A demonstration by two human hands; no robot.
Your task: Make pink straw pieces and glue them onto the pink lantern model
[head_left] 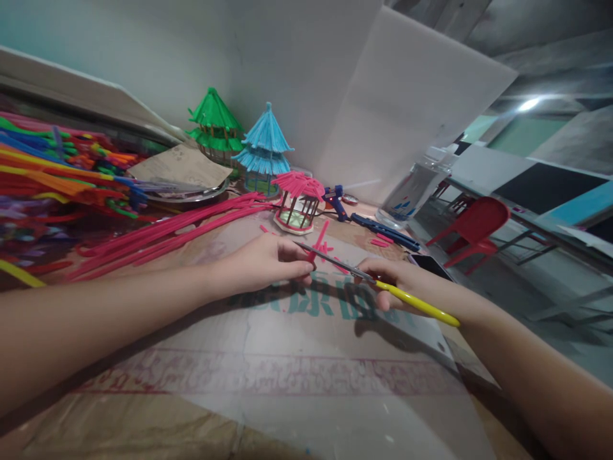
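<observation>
My left hand (265,260) reaches in over the white sheet, its thumb and fingers pinching a short pink pipe cleaner (321,237) that sticks up. In my right hand (400,276) are yellow-handled scissors (416,302), their thin metal blades pointing left and reaching the pipe cleaner by my left fingertips. Whether the blades touch it I cannot tell. Just beyond my hands stands a small pavilion (299,203) with a pink fringed roof, brown posts and a pale base. Small cut pink pieces (326,248) lie behind the blades.
Long pink pipe cleaners (177,233) and a multicoloured heap (62,172) lie on the left. Green (214,124) and blue (267,144) pavilions stand behind. A glue gun (336,203), dark blue tool (385,231), clear plastic container (414,188) and phone (430,265) are to the right.
</observation>
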